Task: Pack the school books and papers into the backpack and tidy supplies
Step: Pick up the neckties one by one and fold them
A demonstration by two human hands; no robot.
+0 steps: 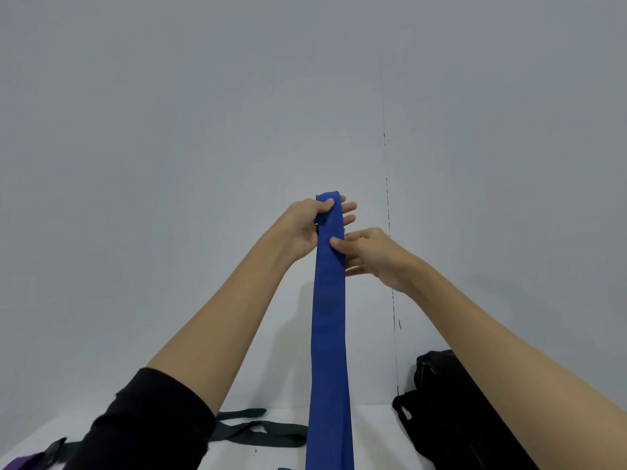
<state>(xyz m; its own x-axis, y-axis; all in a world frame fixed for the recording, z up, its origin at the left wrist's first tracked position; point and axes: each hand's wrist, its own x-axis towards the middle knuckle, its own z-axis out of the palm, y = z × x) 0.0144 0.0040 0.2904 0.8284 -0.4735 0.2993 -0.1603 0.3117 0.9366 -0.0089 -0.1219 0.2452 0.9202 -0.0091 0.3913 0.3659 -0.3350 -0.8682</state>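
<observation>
While both arms are stretched out and up towards the plain grey wall, the nearest things are found low in the view: a scrap of purple fabric at the bottom left corner, dark green webbing straps lying flat on the white table surface, and a black fabric backpack slumped at the right, partly hidden behind the right forearm. What the backpack holds cannot be told; its mouth is not shown, and no books or papers are seen anywhere. Rising from the bottom edge, a long flat blue woven strap is held taut and upright. Further out, it is pinched by the right hand, thumb on the front face and fingers curled behind, just below the left hand, by which the top end is clamped, thumb over the front and fingers wrapped round the back, their tips showing past the far edge. The step in hand looks like tidying this loose strap, probably smoothing it flat before folding or rolling. For the next move, one grip would likely need to be slid down the strap while the other end is kept pinned, so that an even fold can be made without twisting. The strap's lower end is cut off by the frame.
</observation>
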